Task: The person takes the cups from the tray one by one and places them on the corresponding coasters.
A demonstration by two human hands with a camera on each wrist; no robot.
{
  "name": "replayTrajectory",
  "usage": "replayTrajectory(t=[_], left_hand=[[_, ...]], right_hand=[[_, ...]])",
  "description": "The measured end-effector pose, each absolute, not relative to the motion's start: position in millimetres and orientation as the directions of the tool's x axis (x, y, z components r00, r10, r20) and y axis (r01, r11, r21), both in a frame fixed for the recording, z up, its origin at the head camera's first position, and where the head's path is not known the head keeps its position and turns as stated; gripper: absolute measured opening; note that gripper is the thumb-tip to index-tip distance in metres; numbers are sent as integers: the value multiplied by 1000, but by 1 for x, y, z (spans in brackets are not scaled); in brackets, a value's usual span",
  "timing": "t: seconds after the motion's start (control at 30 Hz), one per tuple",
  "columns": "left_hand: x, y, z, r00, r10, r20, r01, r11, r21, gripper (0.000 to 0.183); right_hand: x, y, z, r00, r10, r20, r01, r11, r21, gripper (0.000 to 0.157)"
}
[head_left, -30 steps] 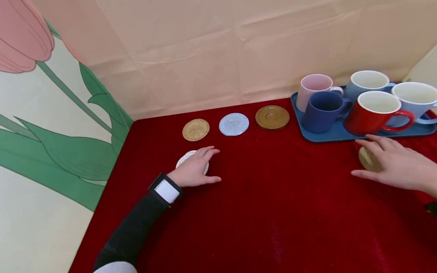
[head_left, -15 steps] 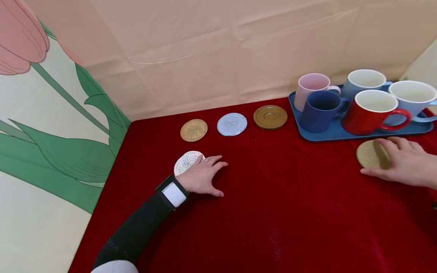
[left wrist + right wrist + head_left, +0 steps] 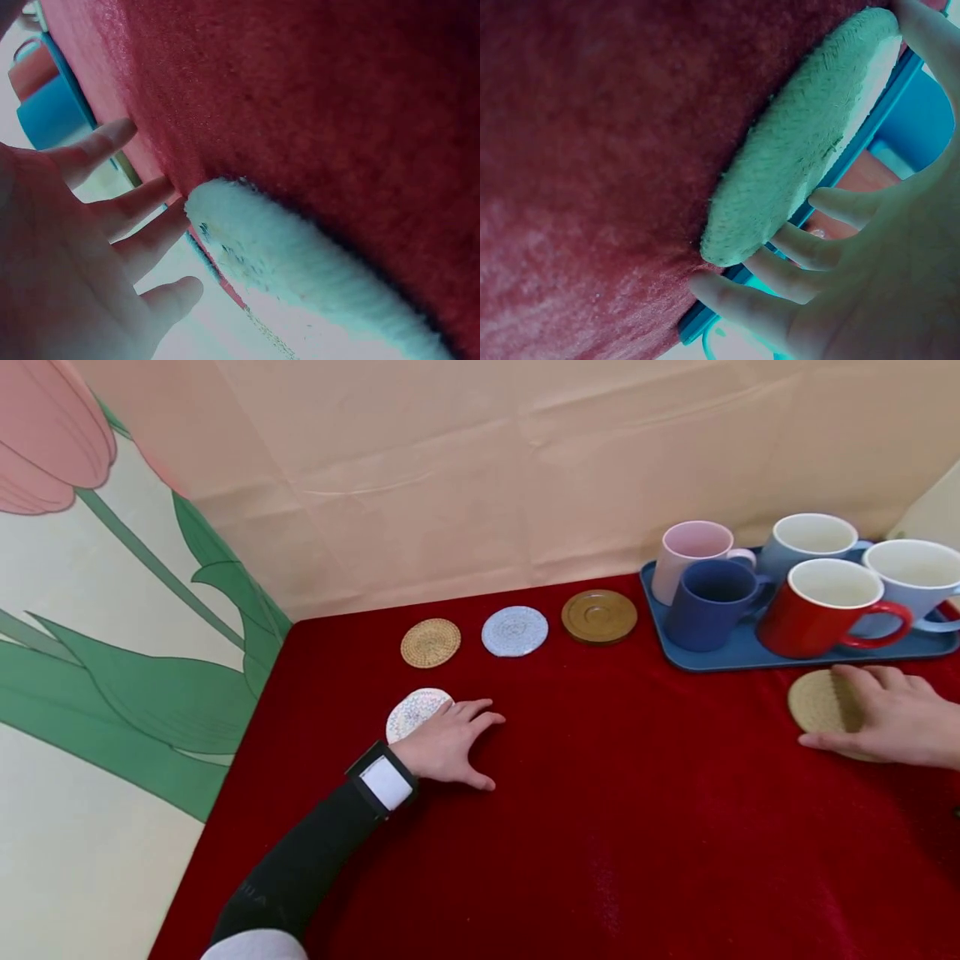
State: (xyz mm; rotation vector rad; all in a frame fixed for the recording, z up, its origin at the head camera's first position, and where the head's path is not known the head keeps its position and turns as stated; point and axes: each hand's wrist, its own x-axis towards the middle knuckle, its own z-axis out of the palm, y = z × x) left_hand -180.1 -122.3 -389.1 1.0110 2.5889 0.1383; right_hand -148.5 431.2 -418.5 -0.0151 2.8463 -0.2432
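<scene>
My left hand (image 3: 446, 743) has its fingers spread just above the red cloth, overlapping the right edge of a white coaster with coloured flecks (image 3: 412, 712). In the left wrist view, the fingers reach past that white coaster (image 3: 277, 262) and hold nothing. My right hand (image 3: 896, 714) hovers over the right part of a round straw coaster (image 3: 821, 702), its shadow falling on it. The right wrist view has the straw coaster (image 3: 802, 142) flat on the cloth, thumb and spread fingers around its edge. Whether the fingertips touch it is hard to tell.
A tan woven coaster (image 3: 431, 643), a light blue coaster (image 3: 514, 632) and a brown wooden coaster (image 3: 599, 617) lie along the back. At the back right, a blue tray (image 3: 720, 661) bears several mugs, with a red mug (image 3: 810, 618) in front.
My left hand has shifted right and nearer, uncovering much of the white coaster. My right hand has moved slightly right, so more of the straw coaster shows. Both coasters stay on the cloth.
</scene>
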Motion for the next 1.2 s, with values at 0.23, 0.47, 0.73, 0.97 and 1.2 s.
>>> replayTrajectory(t=[0.23,0.47,0.73,0.97,1.2], left_hand=[[-182,-121,-389,-685,670,-286,640,741,202,89],[-183,-120,-393,-689,668,-281,637,743,204,89],[-183,-122,-391,-682,666,-302,637,744,203,90],[-183,-123,-391,-678,671,-300,638,740,213,90],[-183,-124,-393,-674,677,-295,638,735,229,90]], right_hand=[[-149,428,-421,-970,-46,-240,-13,991,-136,125],[-150,426,-421,-968,-85,-236,-55,990,-132,122],[-150,409,-414,-957,-136,-256,-100,984,-150,117],[-150,397,-411,-949,-178,-260,-137,976,-166,114],[-149,378,-410,-947,-234,-220,-201,966,-164,112]])
